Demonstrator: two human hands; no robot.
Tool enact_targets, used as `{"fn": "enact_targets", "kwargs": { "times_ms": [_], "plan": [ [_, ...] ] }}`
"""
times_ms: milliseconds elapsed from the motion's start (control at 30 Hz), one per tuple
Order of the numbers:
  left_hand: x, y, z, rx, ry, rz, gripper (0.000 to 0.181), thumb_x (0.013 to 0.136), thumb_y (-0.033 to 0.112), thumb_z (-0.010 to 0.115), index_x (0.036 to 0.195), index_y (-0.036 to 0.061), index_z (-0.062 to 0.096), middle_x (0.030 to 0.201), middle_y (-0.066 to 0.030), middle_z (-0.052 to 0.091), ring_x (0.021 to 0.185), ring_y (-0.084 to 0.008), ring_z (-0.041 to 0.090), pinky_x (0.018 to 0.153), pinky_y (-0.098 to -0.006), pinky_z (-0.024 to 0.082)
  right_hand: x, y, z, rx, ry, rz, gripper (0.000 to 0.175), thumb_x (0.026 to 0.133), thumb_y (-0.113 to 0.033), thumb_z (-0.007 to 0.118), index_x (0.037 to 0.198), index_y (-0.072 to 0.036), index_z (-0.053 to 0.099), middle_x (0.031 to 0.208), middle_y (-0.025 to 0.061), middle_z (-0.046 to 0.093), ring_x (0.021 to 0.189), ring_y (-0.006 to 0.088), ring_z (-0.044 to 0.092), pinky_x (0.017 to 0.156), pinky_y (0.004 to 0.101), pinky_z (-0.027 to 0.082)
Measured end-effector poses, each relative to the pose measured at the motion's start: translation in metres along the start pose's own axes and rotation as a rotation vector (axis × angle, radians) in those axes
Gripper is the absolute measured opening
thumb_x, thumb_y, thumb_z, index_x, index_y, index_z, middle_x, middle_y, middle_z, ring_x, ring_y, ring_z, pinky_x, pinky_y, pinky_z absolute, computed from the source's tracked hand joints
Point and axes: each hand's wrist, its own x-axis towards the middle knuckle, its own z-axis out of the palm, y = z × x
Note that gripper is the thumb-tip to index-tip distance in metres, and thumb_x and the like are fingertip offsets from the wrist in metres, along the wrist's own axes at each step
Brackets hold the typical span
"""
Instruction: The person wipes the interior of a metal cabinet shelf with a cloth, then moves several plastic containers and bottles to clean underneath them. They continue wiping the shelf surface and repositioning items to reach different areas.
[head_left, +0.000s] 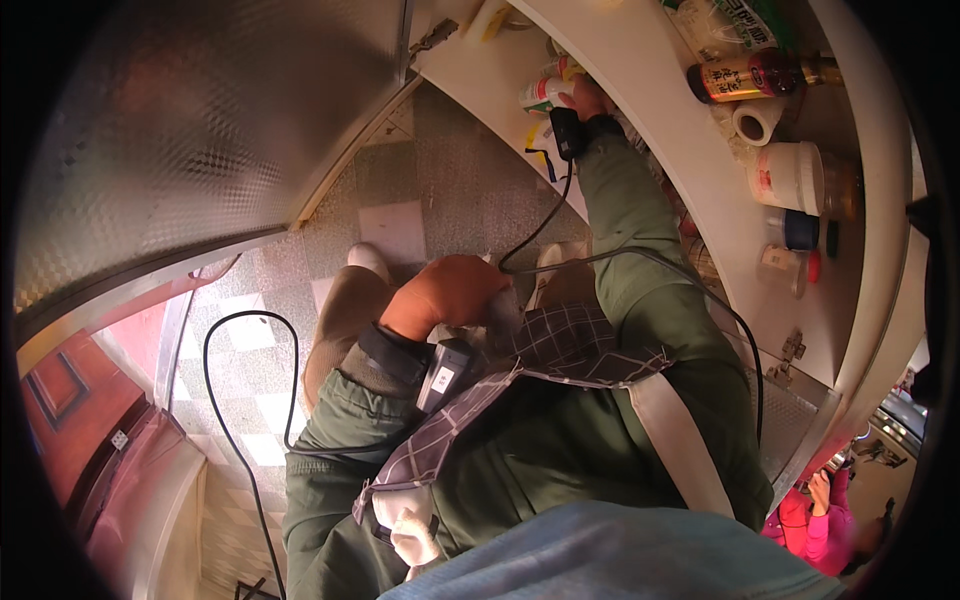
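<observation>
My left hand (450, 292) is curled in front of my body, with a translucent plastic bag (507, 309) bunched at its fingers; its fingertips are hidden. My right hand (589, 97) reaches into an open cabinet, touching or right beside a white container with a red and green label (541, 94). Whether its fingers close on anything cannot be made out. A yellow-and-white package (541, 142) lies just below that hand. Both wrists wear dark straps with small black devices, joined to a black cable. A checked apron (570, 334) hangs at my waist.
A shelf (750, 315) at the right holds a sauce bottle (742, 75), a paper or tape roll (753, 123), a white tub (786, 177) and jars. A textured cabinet door (210, 150) stands at the upper left. The black cable (292, 375) loops at the left. Another person (817, 517) in pink is at the lower right.
</observation>
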Motion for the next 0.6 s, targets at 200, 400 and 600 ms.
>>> {"fn": "enact_targets", "kwargs": {
  "times_ms": [200, 400, 600],
  "plan": [
    [-0.001, 0.002, 0.000, 0.025, -0.015, -0.014, 0.031, 0.067, 0.017, 0.063, 0.097, 0.0121, 0.062, 0.090, -0.0110, 0.064, 0.087, -0.0317, 0.061, 0.073, -0.0415, 0.049, -0.062, -0.058, -0.069, 0.277, -0.082, -0.126, 0.052, 0.076, -0.016, 0.070, 0.119, -0.001, 0.044, 0.119, 0.0161, 0.049, 0.107, 0.0309, 0.050, 0.087, 0.0414, 0.047],
    [-0.005, -0.002, -0.002, 0.002, 0.001, 0.003, 0.033, 0.065, 0.017, 0.064, 0.097, 0.0130, 0.062, 0.091, -0.0105, 0.064, 0.090, -0.0310, 0.060, 0.074, -0.0415, 0.049, -0.038, -0.151, -0.077, 1.493, -0.151, 0.454, 0.036, 0.084, -0.009, 0.057, 0.116, 0.001, 0.046, 0.111, 0.0126, 0.052, 0.096, 0.0255, 0.058, 0.073, 0.0346, 0.057],
    [-0.010, -0.008, -0.003, 0.047, 0.000, -0.039, 0.033, 0.066, 0.017, 0.064, 0.098, 0.0131, 0.062, 0.091, -0.0108, 0.064, 0.091, -0.0300, 0.061, 0.074, -0.0409, 0.049, -0.007, -0.178, -0.065, 1.275, -0.064, 0.303, 0.034, 0.084, -0.010, 0.055, 0.114, 0.003, 0.047, 0.109, 0.0136, 0.054, 0.091, 0.0246, 0.060, 0.066, 0.0323, 0.057]
  ]
}}
